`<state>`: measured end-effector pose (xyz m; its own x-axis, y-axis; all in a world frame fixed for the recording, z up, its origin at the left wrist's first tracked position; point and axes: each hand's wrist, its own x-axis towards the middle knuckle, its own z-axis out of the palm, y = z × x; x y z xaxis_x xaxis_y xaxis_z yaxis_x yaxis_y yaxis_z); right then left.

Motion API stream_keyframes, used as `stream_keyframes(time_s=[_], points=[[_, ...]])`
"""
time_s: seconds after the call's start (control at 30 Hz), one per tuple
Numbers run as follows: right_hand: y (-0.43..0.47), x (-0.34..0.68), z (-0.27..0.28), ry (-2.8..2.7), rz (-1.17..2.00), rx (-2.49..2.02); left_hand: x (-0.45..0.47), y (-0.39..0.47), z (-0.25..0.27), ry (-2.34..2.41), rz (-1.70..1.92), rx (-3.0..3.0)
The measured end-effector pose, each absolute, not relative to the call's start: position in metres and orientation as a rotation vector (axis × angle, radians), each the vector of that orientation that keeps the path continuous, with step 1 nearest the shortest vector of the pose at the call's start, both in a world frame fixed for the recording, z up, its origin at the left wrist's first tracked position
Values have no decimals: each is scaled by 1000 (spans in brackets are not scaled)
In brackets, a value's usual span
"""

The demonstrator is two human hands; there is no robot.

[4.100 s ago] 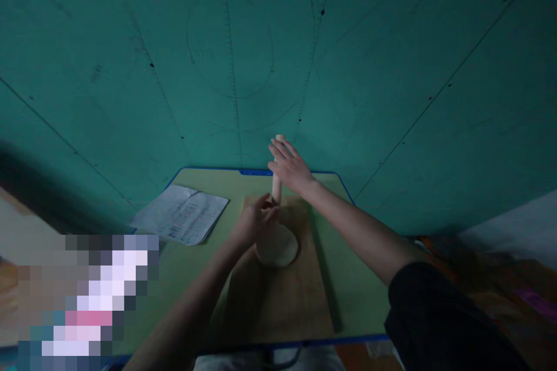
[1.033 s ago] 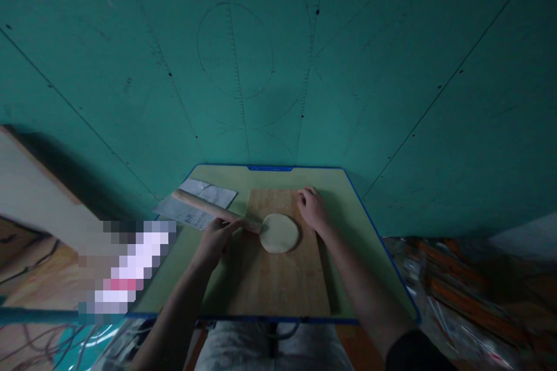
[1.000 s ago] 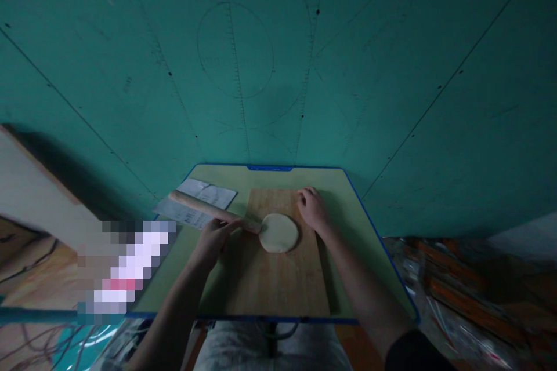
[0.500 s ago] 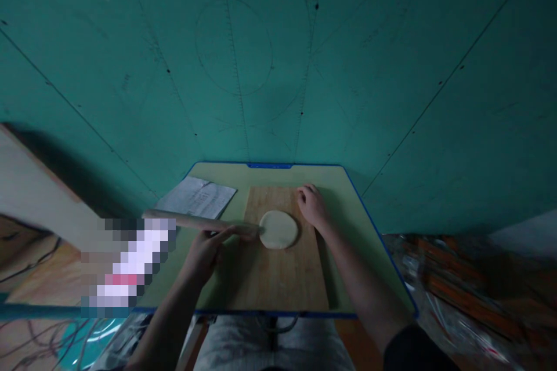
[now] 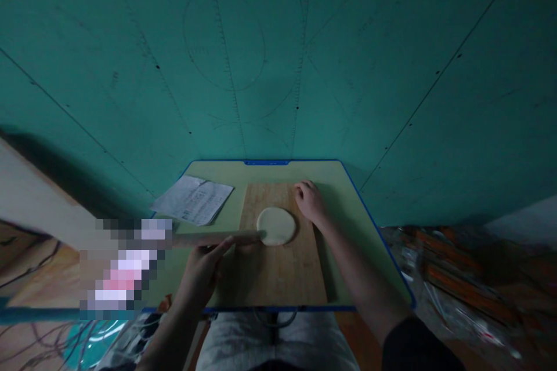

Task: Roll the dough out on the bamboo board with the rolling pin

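Note:
A flat round of pale dough (image 5: 275, 226) lies on a wooden cutting board (image 5: 287, 278). My left hand (image 5: 204, 269) grips a wooden rolling pin (image 5: 195, 239), which points left to right with its right end at the dough's left edge. Blurred blocks cover the pin's far left part. At the board's upper right edge rests my right hand (image 5: 310, 198), its fingers curled at the rim; whether they pinch the board is hard to make out.
The board sits on a small pale table (image 5: 357, 255) with a blue edge. A printed sheet of paper (image 5: 195, 200) lies at its back left. A green wall (image 5: 278, 69) rises behind. Cables and a teal basin (image 5: 93, 339) are lower left; plastic-wrapped clutter (image 5: 461, 295) lies right.
The rolling pin's left end has swung toward me, so the pin now lies more level across the view and off the paper. My right hand stays at the board's edge.

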<state>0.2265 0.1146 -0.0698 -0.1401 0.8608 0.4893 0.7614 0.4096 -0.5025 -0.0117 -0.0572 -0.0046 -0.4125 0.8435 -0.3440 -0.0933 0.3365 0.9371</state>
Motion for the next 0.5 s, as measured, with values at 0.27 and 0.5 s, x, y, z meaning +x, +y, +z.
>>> stream_keyframes(time_s=[0.27, 0.5], points=[[114, 226, -68, -1917, 201, -1369, 0, -79, -6, 1725, 1180, 813], [108, 228, -63, -1910, 225, -1365, -14, -64, 18, 1691, 1250, 1196]])
